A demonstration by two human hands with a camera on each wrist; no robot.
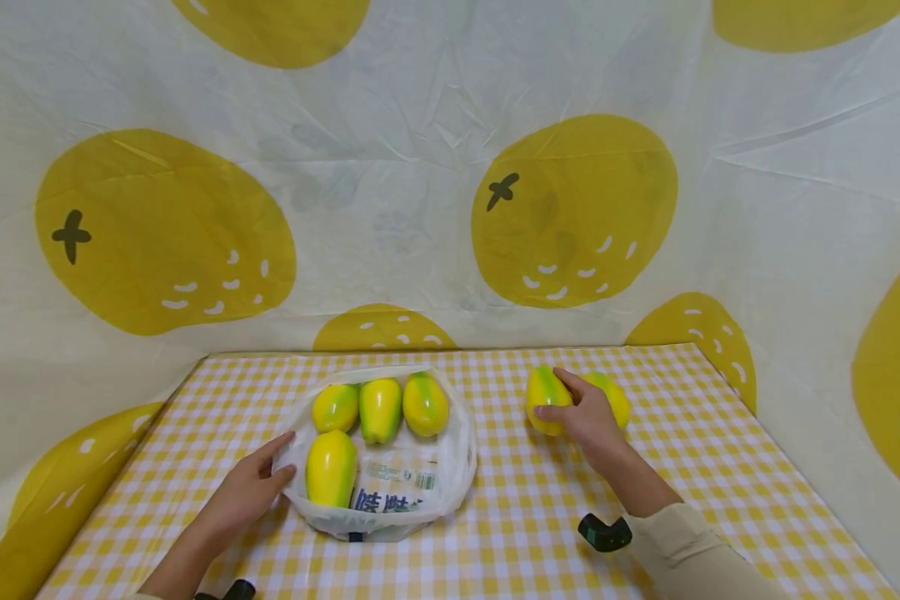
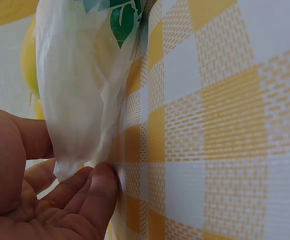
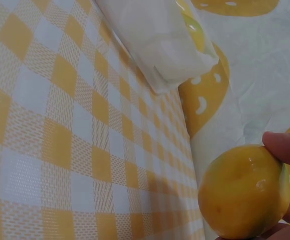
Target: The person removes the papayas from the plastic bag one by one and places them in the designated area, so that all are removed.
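Observation:
A white plastic bag (image 1: 461, 467) lies on the table with its mouth spread wide and its rim rolled outward. Several yellow-green papayas (image 1: 331, 468) sit inside it, three along the far side and one at the near left. My left hand (image 1: 251, 487) pinches the bag's left edge; the left wrist view shows the thumb and fingers (image 2: 102, 187) on either side of the plastic. To the right of the bag, my right hand (image 1: 588, 417) grips another papaya (image 1: 546, 400), raised off the cloth in the right wrist view. One more papaya (image 1: 611, 400) stands behind that hand, partly hidden.
A yellow-and-white checked cloth (image 1: 510, 517) covers the table. Behind it hangs a pale sheet (image 1: 390, 208) printed with big yellow fruits. Dark wrist-camera parts (image 1: 604, 533) show beside the right sleeve (image 1: 690, 542).

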